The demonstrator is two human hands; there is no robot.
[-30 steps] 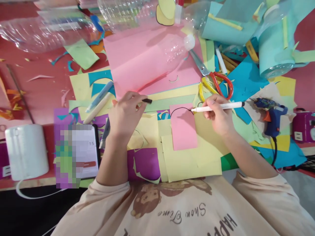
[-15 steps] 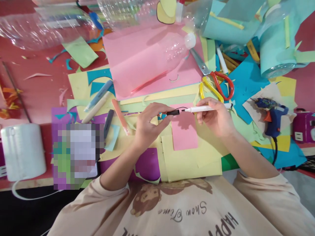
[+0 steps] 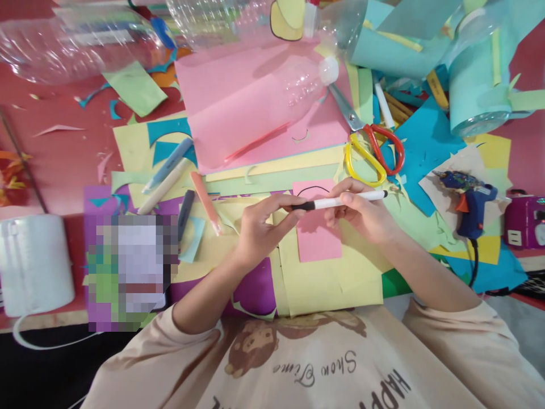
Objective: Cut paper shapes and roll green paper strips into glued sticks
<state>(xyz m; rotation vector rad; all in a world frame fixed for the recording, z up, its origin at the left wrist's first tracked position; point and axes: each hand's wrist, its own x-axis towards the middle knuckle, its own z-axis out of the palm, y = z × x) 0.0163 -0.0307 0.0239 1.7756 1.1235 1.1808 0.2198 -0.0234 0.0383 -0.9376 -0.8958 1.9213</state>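
My right hand [image 3: 361, 215] grips a white marker [image 3: 349, 199] held level above a small pink paper rectangle [image 3: 317, 238] that carries a black drawn curve near its top edge. My left hand [image 3: 261, 227] pinches the black cap [image 3: 303, 205], which sits on the marker's tip. The pink rectangle lies on yellow sheets [image 3: 332, 284] in front of me.
Scissors with yellow and red handles [image 3: 368, 150] lie behind the hands, beside a clear bottle [image 3: 306, 85] on a large pink sheet [image 3: 238, 108]. A blue glue gun [image 3: 466, 199] sits at right. Loose pens [image 3: 170, 170], a phone [image 3: 131, 267] and a white roll [image 3: 36, 264] are at left.
My left hand brought the black cap from the left over to the marker tip. The right hand lifted the marker off the pink paper, and the cap now sits on the tip.
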